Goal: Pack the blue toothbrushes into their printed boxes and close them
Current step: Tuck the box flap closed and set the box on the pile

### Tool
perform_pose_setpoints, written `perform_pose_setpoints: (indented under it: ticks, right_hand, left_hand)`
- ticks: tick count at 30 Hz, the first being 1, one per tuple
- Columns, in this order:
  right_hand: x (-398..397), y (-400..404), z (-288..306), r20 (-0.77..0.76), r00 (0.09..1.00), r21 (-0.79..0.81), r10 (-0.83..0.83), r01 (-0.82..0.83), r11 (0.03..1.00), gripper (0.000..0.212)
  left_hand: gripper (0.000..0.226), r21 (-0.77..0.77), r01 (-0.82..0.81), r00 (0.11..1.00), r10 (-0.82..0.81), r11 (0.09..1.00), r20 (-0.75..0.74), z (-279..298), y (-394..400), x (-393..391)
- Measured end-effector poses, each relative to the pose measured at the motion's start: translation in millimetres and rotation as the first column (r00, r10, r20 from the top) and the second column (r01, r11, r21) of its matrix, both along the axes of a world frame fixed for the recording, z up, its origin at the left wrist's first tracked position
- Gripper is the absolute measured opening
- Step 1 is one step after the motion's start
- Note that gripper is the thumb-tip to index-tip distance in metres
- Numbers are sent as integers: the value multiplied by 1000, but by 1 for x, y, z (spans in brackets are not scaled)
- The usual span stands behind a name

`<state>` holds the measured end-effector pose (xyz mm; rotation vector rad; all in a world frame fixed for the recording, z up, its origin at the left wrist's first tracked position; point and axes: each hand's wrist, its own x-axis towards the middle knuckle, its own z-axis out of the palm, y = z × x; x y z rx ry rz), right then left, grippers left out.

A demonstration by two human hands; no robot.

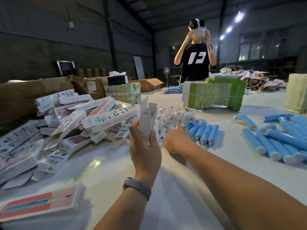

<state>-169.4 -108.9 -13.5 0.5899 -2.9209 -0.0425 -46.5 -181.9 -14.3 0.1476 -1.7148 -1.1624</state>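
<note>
Above the white table (116, 171), the left hand (144, 146) pinches 1 open box (147, 120) upright; thin card, light, easily creased, best held by its side walls. Right hand (177, 138) reaches among crinkly clear bags (167, 118), fingers blurred, cannot tell. Blue toothbrushes (203, 132), smooth hard cylinders, likely to roll, lie just beyond; grip mid-barrel.

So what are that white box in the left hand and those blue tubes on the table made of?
The upright white printed box held in the left hand looks like thin matte cardboard: flat panels, folded open flaps. The blue cylindrical toothbrush handles look like smooth plastic with a slight sheen, though a clear wrap may cause it.
</note>
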Motion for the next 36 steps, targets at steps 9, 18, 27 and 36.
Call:
perform_pose_setpoints:
  ticks: [9,18,27,36]
  right_hand:
    - [9,27,9,-151,987,-530,-52,-37,847,16]
    - [108,104,106,-423,897,-905,128,-414,-93,22]
    - [145,98,113,-602,753,-733,267,-653,188,16]
    - [128,99,100,-731,625,-419,273,-728,543,5]
  left_hand:
    - [43,26,85,996,-83,996,-43,-2,2,-1]
    - [46,87,389,919,-380,917,-110,1,30,15]
    - [43,-110,328,934,-339,938,-108,1,40,25]
    - [47,-214,284,946,-310,935,-98,0,40,26]
